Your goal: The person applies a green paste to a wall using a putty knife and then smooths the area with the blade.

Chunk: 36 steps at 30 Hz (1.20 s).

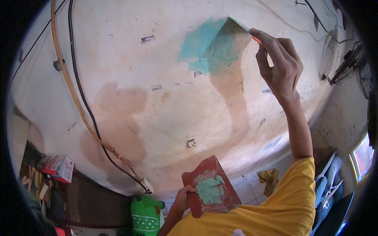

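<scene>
My right hand (pixel 279 63) is raised to the wall, its fingers closed round the orange handle of a putty knife (pixel 243 26). The thin blade is seen nearly edge-on, its far end at the upper edge of a teal putty patch (pixel 197 41) smeared on the pale wall (pixel 169 114). Low at my front, my left hand (pixel 183 198) grips the left edge of a reddish-brown board (pixel 230 196). A mound of mint-green putty (pixel 210 188) lies on that board, with thinner smears around it.
An orange-brown cable (pixel 63 67) and a black cable (pixel 75 59) run down the wall to a white socket box (pixel 146 185). A green dotted bag (pixel 145 220) stands below. Left is a red-and-white box (pixel 57 167); right, a yellow cloth (pixel 269 179) on floor tiles and a fan (pixel 348 65).
</scene>
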Each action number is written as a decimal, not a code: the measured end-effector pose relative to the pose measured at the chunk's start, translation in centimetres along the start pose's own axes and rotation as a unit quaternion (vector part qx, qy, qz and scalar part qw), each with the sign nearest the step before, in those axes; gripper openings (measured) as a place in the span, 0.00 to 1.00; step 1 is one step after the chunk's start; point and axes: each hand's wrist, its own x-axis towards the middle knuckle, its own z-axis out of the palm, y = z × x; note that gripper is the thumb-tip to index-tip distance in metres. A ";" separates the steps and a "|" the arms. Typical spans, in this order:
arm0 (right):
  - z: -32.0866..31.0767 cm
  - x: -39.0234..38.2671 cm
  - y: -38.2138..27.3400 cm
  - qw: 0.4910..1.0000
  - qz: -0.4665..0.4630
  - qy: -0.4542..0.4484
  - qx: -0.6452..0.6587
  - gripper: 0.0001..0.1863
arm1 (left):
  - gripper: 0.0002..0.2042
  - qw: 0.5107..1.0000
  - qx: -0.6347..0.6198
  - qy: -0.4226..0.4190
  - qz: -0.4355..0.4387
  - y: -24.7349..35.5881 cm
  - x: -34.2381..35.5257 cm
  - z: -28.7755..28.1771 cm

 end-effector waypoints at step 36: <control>2.7 -4.6 -15.3 0.959 0.263 -0.014 -0.104 0.17 | 0.21 0.968 -0.094 -0.130 -0.194 9.3 -7.0 -6.4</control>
